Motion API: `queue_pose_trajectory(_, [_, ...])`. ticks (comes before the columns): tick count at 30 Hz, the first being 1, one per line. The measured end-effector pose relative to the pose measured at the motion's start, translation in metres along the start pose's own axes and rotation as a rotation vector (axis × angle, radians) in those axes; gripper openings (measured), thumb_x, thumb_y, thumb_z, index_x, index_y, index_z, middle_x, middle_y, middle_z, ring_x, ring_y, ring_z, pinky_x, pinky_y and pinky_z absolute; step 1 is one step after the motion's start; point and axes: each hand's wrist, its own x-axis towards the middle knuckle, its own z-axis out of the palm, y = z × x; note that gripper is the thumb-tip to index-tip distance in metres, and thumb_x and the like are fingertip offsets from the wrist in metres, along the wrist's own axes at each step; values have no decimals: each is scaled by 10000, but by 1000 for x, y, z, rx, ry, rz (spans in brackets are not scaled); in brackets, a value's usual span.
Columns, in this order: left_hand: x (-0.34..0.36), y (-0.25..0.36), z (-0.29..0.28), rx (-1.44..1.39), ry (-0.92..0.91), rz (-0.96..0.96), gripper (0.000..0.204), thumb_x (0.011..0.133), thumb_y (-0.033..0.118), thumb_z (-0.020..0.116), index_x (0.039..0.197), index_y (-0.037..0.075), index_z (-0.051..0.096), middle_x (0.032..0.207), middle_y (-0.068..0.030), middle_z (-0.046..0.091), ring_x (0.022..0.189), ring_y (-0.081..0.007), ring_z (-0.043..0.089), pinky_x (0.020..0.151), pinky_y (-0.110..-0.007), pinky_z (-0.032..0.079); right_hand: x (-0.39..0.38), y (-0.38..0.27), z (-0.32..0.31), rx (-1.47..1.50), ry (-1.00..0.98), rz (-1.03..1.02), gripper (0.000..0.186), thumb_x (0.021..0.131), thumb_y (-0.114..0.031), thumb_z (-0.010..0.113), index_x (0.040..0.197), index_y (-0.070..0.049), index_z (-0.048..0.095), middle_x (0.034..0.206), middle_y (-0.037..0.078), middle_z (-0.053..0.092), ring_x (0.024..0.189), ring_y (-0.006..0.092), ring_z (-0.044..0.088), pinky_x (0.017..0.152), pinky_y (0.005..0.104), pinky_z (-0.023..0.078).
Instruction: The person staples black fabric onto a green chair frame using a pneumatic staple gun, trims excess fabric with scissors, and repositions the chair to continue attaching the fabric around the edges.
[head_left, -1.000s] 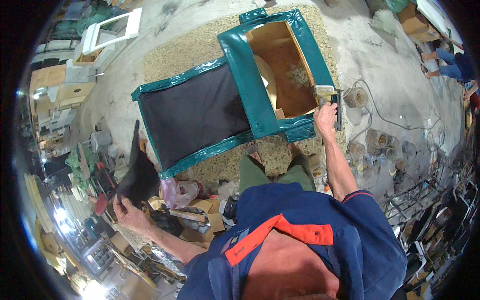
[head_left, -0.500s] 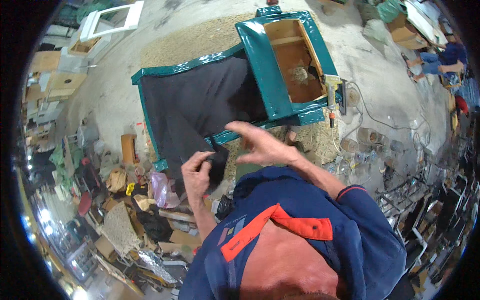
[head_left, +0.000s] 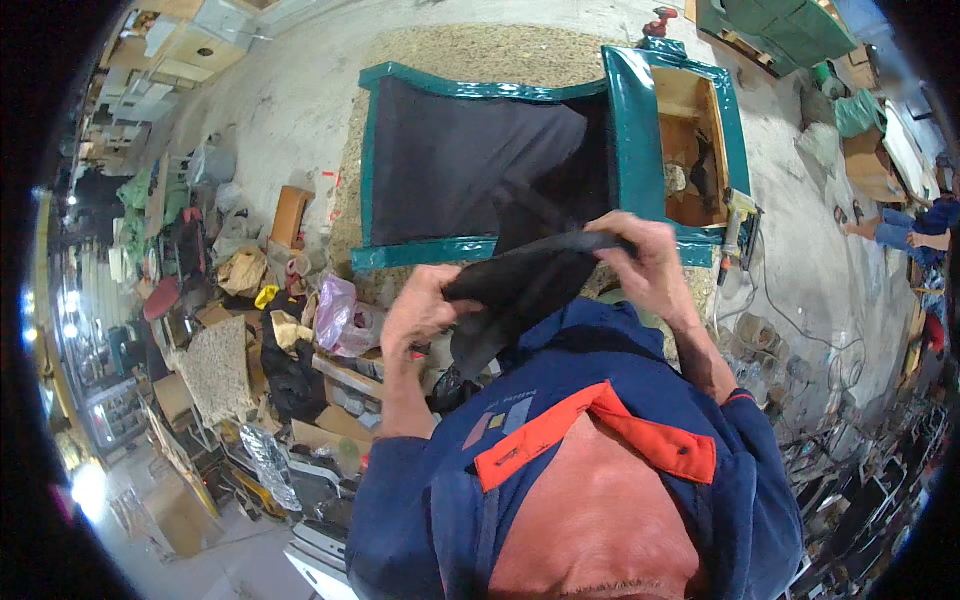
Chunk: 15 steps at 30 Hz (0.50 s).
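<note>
A loose end of black fabric [head_left: 535, 272] is stretched between my two hands, close to my chest. My left hand [head_left: 420, 308] is closed on one edge of it, and my right hand [head_left: 645, 262] pinches the other edge. Beyond my hands lies a frame [head_left: 428, 250] wrapped in glossy green covering, with black fabric [head_left: 450, 155] spread over its long left section. The held end runs up onto that section. At the frame's right end is an open wooden compartment [head_left: 690, 92]. Part of the frame's near rail is hidden behind my hands and the cloth.
A yellowish staple gun [head_left: 738, 225] with a hose rests by the frame's right corner. A red drill [head_left: 660, 20] lies beyond it. Bags, cardboard and scraps crowd the left, including a lilac plastic bag [head_left: 338, 315]. Another person [head_left: 905, 235] is at the far right.
My right hand, open and free before, has taken hold of the black fabric, which is now pulled out between both hands. The view has shifted, so the frame appears further right.
</note>
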Motion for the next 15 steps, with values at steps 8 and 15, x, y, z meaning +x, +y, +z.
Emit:
queue_pose_trajectory(8, [-26,-12,-103,48,414,-6,279,716,-144,660,945,7,716,827,-45,677,823,-138,632,753,-290,479,-4,5,-28,-311,11,-180,299,625,-33,884,859,-31,697,917,97,682,1014,338,648,838,428,541])
queue_pose_trajectory(15, [-43,28,-194,221,663,238,233,721,-92,575,911,-2,677,841,-7,632,843,-112,596,760,-252,443,6,-9,0,-275,-289,-327,265,678,-78,874,778,-45,631,1092,96,702,1349,367,506,1063,528,477])
